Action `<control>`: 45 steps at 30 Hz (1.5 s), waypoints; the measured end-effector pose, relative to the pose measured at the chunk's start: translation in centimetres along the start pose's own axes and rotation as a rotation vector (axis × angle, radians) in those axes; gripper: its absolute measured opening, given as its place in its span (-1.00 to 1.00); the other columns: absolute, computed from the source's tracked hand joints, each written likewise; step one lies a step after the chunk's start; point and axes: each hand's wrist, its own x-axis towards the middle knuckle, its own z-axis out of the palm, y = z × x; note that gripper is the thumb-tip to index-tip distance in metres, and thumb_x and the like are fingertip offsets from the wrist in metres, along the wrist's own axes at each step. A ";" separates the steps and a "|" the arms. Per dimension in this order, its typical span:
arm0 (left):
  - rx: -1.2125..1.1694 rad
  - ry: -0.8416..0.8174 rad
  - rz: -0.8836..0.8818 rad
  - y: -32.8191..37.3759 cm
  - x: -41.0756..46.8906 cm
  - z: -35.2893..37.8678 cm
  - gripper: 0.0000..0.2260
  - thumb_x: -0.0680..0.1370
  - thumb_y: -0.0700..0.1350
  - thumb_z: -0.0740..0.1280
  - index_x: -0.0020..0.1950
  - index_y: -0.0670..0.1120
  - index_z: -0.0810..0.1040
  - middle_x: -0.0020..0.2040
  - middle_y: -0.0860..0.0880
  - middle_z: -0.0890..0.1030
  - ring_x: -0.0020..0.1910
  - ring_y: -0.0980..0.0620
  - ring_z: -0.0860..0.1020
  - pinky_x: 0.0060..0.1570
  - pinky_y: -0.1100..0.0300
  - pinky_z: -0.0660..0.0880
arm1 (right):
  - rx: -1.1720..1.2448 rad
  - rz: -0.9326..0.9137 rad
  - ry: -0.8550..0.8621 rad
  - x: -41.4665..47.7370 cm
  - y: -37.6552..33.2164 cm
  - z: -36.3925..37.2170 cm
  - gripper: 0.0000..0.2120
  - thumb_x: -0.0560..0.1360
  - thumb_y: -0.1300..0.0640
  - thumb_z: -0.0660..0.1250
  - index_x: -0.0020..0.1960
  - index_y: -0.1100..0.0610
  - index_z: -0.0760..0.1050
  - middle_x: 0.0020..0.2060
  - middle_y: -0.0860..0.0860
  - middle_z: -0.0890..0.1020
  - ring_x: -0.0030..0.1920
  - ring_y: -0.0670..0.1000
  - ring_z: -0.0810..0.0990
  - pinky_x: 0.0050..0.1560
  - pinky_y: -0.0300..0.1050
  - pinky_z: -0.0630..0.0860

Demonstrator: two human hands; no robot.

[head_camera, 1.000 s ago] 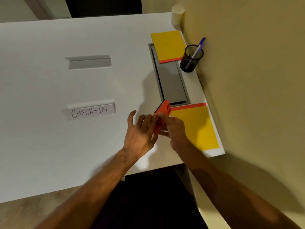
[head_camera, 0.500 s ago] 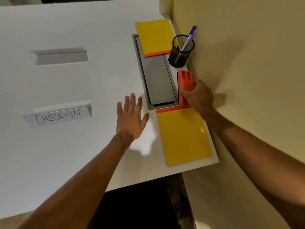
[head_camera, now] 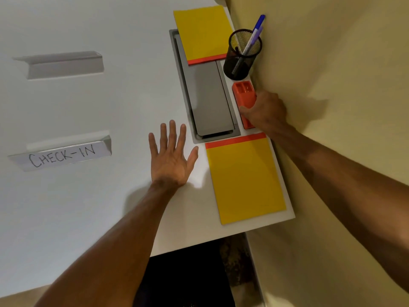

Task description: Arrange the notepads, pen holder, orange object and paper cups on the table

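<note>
Gripping orange object (head_camera: 243, 95) in right hand (head_camera: 266, 109) grip, far end protruding

Wall (head_camera: 332, 63) and pen holder (head_camera: 242, 54) hem the orange object (head_camera: 243, 94).

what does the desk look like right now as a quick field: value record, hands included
left hand: open, fingers spread, flat over the white table, holding nothing
right hand: closed on the orange object
orange object: on the table by the wall, between pen holder and near notepad
pen holder: black mesh, upright, pens inside
far notepad: yellow, overlapping the grey panel
near notepad: yellow, flat at the table corner
sign: reads CHECK-IN
paper cups: not in view
</note>
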 end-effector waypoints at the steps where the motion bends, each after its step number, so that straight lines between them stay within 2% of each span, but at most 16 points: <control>1: -0.004 0.002 0.002 0.0 0.0 0.0 -0.28 0.57 0.38 -0.25 0.60 0.00 -0.28 0.60 -0.10 -0.29 0.58 -0.14 -0.28 0.50 -0.26 -0.09 | -0.007 -0.001 0.000 -0.1 0.1 0.1 -0.33 0.44 -0.22 0.43 0.37 0.16 0.41 0.27 0.16 0.58 0.19 0.23 0.60 0.13 0.04 0.53; 8: -0.005 -0.030 -0.005 0.0 0.1 0.1 -0.29 0.57 0.38 -0.28 0.59 0.02 -0.33 0.59 -0.09 -0.33 0.57 -0.14 -0.31 0.50 -0.25 -0.15 | -0.030 -0.004 0.008 -0.3 0.3 0.4 -0.33 0.46 -0.23 0.41 0.38 0.17 0.39 0.28 0.16 0.56 0.22 0.23 0.59 0.17 0.09 0.51; 12: -0.010 -0.100 -0.011 -0.1 0.3 -0.2 -0.31 0.56 0.37 -0.32 0.57 0.03 -0.39 0.57 -0.08 -0.39 0.55 -0.13 -0.37 0.49 -0.25 -0.22 | -0.041 -0.016 -0.021 -0.8 0.2 -0.2 -0.29 0.47 -0.27 0.36 0.44 0.13 0.29 0.33 0.16 0.50 0.26 0.23 0.53 0.20 0.14 0.49; 18: -0.133 -0.265 0.063 -0.9 0.6 -2.7 -0.31 0.56 0.37 -0.29 0.57 0.04 -0.38 0.58 -0.08 -0.38 0.54 -0.12 -0.39 0.51 -0.23 -0.23 | -0.095 -0.197 0.089 -3.7 -0.7 -2.5 -0.35 0.54 -0.16 0.33 0.47 0.14 0.22 0.33 0.16 0.43 0.28 0.19 0.46 0.13 0.10 0.50; 21: -0.206 -0.186 0.074 -1.8 -0.6 -5.3 -0.32 0.59 0.37 -0.21 0.58 0.06 -0.34 0.60 -0.06 -0.32 0.56 -0.11 -0.33 0.52 -0.18 -0.25 | -0.046 -0.280 0.130 -6.1 -1.8 -3.6 -0.40 0.55 -0.11 0.30 0.47 0.14 0.23 0.33 0.17 0.43 0.27 0.18 0.46 0.16 0.11 0.55; 26: -0.204 -0.066 0.024 -3.0 -3.6 -11.1 -0.30 0.57 0.36 -0.20 0.59 0.06 -0.31 0.60 -0.05 -0.30 0.58 -0.10 -0.29 0.53 -0.18 -0.20 | -0.052 -0.391 0.034 -11.0 -4.6 -4.1 -0.38 0.56 -0.14 0.22 0.51 0.16 0.23 0.44 0.20 0.36 0.42 0.20 0.35 0.33 0.19 0.43; 31: -0.243 0.037 -0.055 -6.0 -8.4 -16.3 -0.31 0.57 0.35 -0.19 0.61 0.05 -0.26 0.61 -0.04 -0.26 0.58 -0.08 -0.27 0.54 -0.18 -0.19 | -0.051 -0.511 -0.023 -16.4 -9.5 -3.9 -0.43 0.53 -0.14 0.21 0.42 0.17 0.30 0.25 0.19 0.44 0.19 0.19 0.47 0.13 0.18 0.50; 33: -0.245 0.071 -0.102 -7.9 -11.0 -17.9 -0.30 0.56 0.36 -0.21 0.61 0.06 -0.25 0.61 -0.02 -0.26 0.58 -0.07 -0.28 0.53 -0.19 -0.21 | -0.068 -0.585 -0.054 -18.7 -11.5 -3.5 -0.42 0.55 -0.16 0.18 0.42 0.19 0.30 0.25 0.19 0.43 0.19 0.19 0.45 0.15 0.18 0.47; 36: -0.248 0.102 -0.189 -11.0 -15.5 -20.1 -0.29 0.54 0.38 -0.20 0.61 0.08 -0.23 0.60 -0.02 -0.30 0.57 -0.08 -0.31 0.51 -0.20 -0.27 | -0.057 -0.689 -0.090 -22.2 -15.2 -3.0 -0.42 0.55 -0.14 0.26 0.43 0.20 0.33 0.32 0.21 0.45 0.24 0.20 0.49 0.19 0.17 0.51; 41: -0.240 0.080 -0.328 -16.3 -23.8 -22.8 -0.29 0.55 0.39 -0.19 0.59 0.09 -0.30 0.58 -0.02 -0.38 0.55 -0.08 -0.37 0.49 -0.19 -0.32 | -0.065 -0.870 -0.175 -27.7 -21.2 -1.8 -0.44 0.53 -0.11 0.27 0.33 0.30 0.48 0.26 0.29 0.56 0.14 0.28 0.60 -0.05 0.18 0.60; 42: -0.252 0.087 -0.364 -17.7 -26.1 -23.3 -0.29 0.56 0.39 -0.18 0.59 0.09 -0.31 0.58 -0.02 -0.38 0.55 -0.07 -0.37 0.50 -0.19 -0.32 | -0.053 -0.912 -0.157 -29.6 -22.9 -1.7 -0.45 0.54 -0.09 0.27 0.35 0.30 0.47 0.29 0.28 0.54 0.19 0.28 0.58 0.01 0.18 0.59; 43: -0.267 0.092 -0.391 -18.7 -27.7 -23.6 -0.30 0.57 0.39 -0.16 0.59 0.10 -0.32 0.58 -0.02 -0.38 0.55 -0.06 -0.38 0.50 -0.19 -0.32 | -0.049 -0.929 -0.167 -31.0 -24.4 -1.8 -0.44 0.56 -0.09 0.26 0.41 0.26 0.41 0.37 0.25 0.47 0.32 0.26 0.50 0.17 0.21 0.53; 45: -0.294 0.112 -0.448 -21.0 -31.5 -24.3 -0.32 0.60 0.37 -0.13 0.59 0.10 -0.31 0.58 -0.02 -0.37 0.55 -0.05 -0.37 0.51 -0.19 -0.30 | -0.067 -0.949 -0.242 -34.2 -27.6 -1.9 -0.40 0.61 -0.12 0.20 0.55 0.14 0.21 0.54 0.13 0.25 0.53 0.17 0.23 0.47 0.15 0.22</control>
